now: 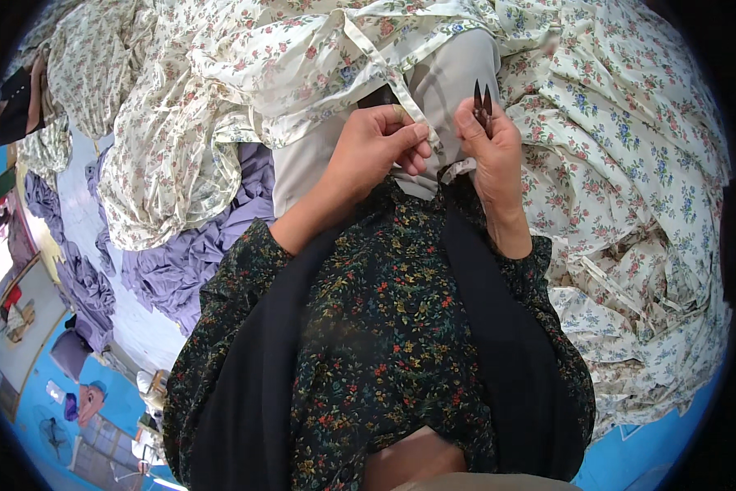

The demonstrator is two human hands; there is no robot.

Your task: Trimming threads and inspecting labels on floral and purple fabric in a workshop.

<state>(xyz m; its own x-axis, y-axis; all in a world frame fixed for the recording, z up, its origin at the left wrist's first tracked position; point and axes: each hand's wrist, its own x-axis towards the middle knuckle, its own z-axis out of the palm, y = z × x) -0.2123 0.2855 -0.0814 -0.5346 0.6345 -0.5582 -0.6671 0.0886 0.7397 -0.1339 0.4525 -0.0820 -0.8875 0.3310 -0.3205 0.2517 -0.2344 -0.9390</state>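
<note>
My left hand point(384, 141) pinches a narrow floral fabric strap point(370, 51) between thumb and fingers. The strap runs up from there to a cream cloth with red and blue flowers point(286, 51), which is spread over my lap. Beside it, to the right, my right hand point(492, 143) is closed round a small pair of thread snips point(483, 102). Their two dark pointed blades stick up past my fingers, slightly apart, and do not touch the strap. My palm hides the rest of the snips.
More floral fabric point(614, 155) is heaped on my right, with a loose strap point(609, 282) lying on it. Crumpled purple cloth point(192, 266) lies to the left under the floral pile. At the far left are part of another person point(20, 102) and a fan point(54, 438).
</note>
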